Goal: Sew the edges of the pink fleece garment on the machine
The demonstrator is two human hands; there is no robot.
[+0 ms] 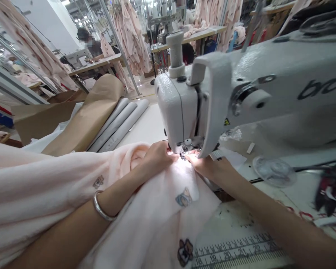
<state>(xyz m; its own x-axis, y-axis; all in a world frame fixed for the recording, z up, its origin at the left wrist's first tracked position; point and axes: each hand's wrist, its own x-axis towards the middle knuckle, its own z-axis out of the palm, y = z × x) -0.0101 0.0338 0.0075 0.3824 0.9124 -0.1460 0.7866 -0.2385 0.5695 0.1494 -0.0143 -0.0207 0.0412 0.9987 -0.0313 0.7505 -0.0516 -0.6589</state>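
Note:
Pale pink plush fabric (156, 209) with small printed figures spreads across the left and middle of the view, running up under the head of a white sewing machine (170, 101). My left hand (159, 155) is closed on the fabric just left of the lit needle area (182, 156). On the other side of the needle, my right hand (200, 162) pinches the fabric's edge, its fingers partly hidden by the machine's white guard. A silver bangle (100, 207) circles my left wrist.
Grey rolls (123, 127) and brown paper (86, 116) lie behind the fabric at left. A clear plastic dish (274, 172) and dark-handled snips (329, 190) are at right. A printed ruler (235, 254) runs along the front. Other workstations and a person (93, 46) are farther back.

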